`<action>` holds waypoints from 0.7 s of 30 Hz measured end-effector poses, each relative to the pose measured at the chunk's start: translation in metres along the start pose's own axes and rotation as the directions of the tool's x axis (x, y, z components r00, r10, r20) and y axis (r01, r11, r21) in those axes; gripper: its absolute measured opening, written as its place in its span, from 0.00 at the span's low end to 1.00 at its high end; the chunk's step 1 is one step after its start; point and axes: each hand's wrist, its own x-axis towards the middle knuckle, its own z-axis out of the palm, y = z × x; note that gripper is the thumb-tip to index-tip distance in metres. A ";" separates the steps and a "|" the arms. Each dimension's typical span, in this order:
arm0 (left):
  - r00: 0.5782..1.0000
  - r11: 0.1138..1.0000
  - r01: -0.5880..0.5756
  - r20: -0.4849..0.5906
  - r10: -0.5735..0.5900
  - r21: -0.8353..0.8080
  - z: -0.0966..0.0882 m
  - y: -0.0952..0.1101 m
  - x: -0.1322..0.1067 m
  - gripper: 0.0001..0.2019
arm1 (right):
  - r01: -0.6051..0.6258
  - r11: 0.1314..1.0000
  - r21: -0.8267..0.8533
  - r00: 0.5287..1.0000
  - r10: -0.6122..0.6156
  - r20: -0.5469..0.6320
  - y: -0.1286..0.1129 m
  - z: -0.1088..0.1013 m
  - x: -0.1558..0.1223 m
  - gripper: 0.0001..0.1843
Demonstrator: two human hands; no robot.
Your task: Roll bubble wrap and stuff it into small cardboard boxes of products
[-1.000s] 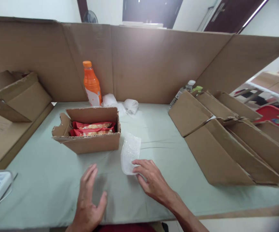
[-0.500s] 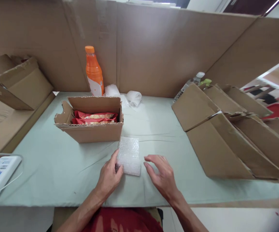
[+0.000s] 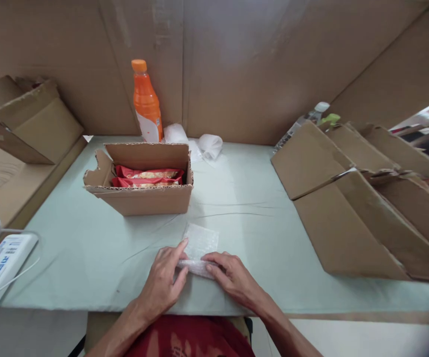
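A small sheet of clear bubble wrap (image 3: 201, 240) lies near the front of the table, its near end rolled or folded up into a thick band. My left hand (image 3: 168, 272) grips the left end of that band between thumb and fingers. At the other end, my right hand (image 3: 231, 273) pinches it with thumb and index finger. Whether anything lies inside the fold cannot be made out. Just beyond the sheet stands an open cardboard box (image 3: 155, 202) holding red snack packets (image 3: 147, 174).
Behind the box stand an orange drink bottle (image 3: 147, 104) and crumpled bubble wrap pieces (image 3: 210, 146). Angled cardboard bins (image 3: 341, 223) fill the right side, a clear bottle (image 3: 299, 124) behind them. At left are another carton (image 3: 47, 124) and a white device with a cable (image 3: 6, 263).
My right hand has moved left onto the bubble wrap and taken hold of it. The sheet's near end is now rolled up, and its flat part looks shorter.
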 end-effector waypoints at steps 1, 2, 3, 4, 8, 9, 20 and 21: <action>0.998 0.998 0.055 0.013 -0.055 -0.005 0.001 -0.001 0.001 0.29 | -0.025 1.000 0.012 1.000 0.025 -0.006 -0.001 -0.002 -0.003 0.12; 0.994 0.994 0.110 0.024 -0.110 -0.004 0.003 -0.001 0.003 0.29 | -0.029 1.000 -0.006 0.998 0.029 -0.060 -0.002 -0.003 -0.006 0.12; 0.988 0.989 0.151 0.036 -0.151 0.007 0.005 -0.002 0.006 0.28 | -0.018 0.998 -0.053 0.989 0.010 -0.147 -0.002 -0.004 -0.010 0.12; 0.984 0.985 0.170 0.049 -0.171 0.026 0.007 -0.003 0.010 0.28 | 0.001 0.993 -0.121 0.972 -0.030 -0.234 -0.003 -0.004 -0.013 0.12; 0.987 0.982 0.138 0.068 -0.148 0.128 0.014 -0.003 0.024 0.23 | 0.111 0.929 -0.353 0.958 -0.194 -0.212 -0.006 0.003 -0.021 0.15; 0.987 0.982 0.141 0.052 -0.149 0.128 0.014 -0.003 0.025 0.22 | 0.131 0.918 -0.374 0.968 -0.200 -0.152 -0.006 0.006 -0.020 0.15; 0.770 0.352 0.522 0.251 -0.587 -0.777 0.008 0.007 0.006 0.41 | -0.114 0.961 0.251 0.988 0.137 -0.075 -0.006 0.010 0.000 0.12; 0.770 0.328 0.522 0.268 -0.579 -0.787 0.008 0.010 0.009 0.40 | -0.092 0.969 0.228 0.992 0.109 -0.065 -0.006 0.008 -0.003 0.12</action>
